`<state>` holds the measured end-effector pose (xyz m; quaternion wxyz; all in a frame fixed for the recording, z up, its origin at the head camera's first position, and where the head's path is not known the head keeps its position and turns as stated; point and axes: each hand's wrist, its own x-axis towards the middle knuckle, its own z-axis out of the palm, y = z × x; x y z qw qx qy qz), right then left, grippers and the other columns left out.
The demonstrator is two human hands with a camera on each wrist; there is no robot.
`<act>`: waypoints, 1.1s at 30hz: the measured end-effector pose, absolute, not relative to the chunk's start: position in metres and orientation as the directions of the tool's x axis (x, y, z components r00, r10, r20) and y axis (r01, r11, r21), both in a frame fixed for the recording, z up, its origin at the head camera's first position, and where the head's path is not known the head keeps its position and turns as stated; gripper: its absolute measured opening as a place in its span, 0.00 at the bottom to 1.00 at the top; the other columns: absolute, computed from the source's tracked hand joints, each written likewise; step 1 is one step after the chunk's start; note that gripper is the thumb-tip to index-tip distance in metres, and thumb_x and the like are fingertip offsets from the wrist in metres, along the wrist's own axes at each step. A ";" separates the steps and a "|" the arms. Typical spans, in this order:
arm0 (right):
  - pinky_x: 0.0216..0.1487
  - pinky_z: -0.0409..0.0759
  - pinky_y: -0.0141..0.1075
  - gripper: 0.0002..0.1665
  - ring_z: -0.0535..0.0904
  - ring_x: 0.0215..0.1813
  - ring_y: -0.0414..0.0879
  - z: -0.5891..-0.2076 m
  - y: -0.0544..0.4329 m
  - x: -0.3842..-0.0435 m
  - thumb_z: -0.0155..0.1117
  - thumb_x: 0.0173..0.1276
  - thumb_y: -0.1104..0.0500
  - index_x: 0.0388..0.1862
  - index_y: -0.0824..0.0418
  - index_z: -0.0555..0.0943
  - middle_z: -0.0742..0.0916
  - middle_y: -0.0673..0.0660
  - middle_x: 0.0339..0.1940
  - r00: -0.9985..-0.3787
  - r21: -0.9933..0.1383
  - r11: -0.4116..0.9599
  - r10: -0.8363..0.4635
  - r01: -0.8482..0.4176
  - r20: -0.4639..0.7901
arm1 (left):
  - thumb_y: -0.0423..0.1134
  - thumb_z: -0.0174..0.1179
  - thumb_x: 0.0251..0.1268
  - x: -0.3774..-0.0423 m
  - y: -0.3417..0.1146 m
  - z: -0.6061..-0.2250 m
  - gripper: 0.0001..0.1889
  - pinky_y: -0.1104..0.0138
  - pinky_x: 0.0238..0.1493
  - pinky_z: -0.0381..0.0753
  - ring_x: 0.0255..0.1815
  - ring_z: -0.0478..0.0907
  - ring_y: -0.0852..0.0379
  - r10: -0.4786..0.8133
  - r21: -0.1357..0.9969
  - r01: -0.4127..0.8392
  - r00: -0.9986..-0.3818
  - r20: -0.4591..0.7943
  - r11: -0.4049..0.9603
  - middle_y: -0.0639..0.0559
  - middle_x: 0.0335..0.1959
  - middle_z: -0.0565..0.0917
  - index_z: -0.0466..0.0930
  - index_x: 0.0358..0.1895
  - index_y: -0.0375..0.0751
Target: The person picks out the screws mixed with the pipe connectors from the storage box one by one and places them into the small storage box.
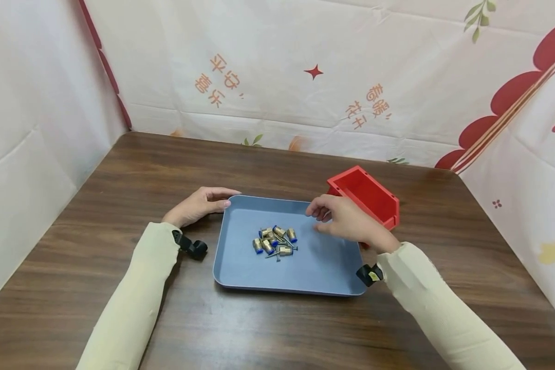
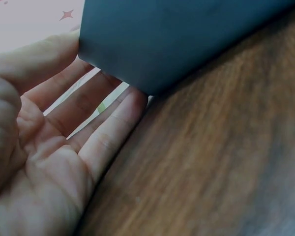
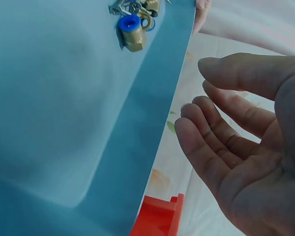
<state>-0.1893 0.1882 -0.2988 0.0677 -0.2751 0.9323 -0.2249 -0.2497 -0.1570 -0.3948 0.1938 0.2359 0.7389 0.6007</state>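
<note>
A blue-grey tray [image 1: 324, 272] lies on the table, with a small heap of brass push-in fittings [image 1: 267, 243] with blue collars near its middle. Several silver screws [image 1: 278, 256] are mixed in among them. My left hand [image 1: 201, 205] is at the tray's far left corner; in the left wrist view its fingers [image 2: 105, 135] reach to the tray's outer wall, fairly straight. Above the tray's right side hovers my right hand [image 1: 344, 218], its fingers loosely bent. Nothing shows between its thumb and fingers [image 3: 201, 147] in the right wrist view.
Behind my right hand a red plastic bin [image 1: 370, 192] stands just beyond the tray's far right corner, partly hidden by that hand. Dark wood table [image 1: 189, 324] surrounds the tray. A printed white curtain [image 1: 277, 92] hangs along the table's back and sides.
</note>
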 end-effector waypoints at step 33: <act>0.46 0.84 0.38 0.21 0.80 0.39 0.45 -0.315 0.167 -0.181 0.76 0.50 0.64 0.45 0.62 0.82 0.86 0.57 0.41 -0.758 -0.521 0.672 -0.649 -0.527 -0.070 | 0.42 0.57 0.69 -0.247 -0.155 -0.395 0.22 0.73 0.54 0.77 0.61 0.75 0.49 0.547 0.952 0.180 -0.837 0.015 0.249 0.42 0.62 0.77 0.73 0.64 0.39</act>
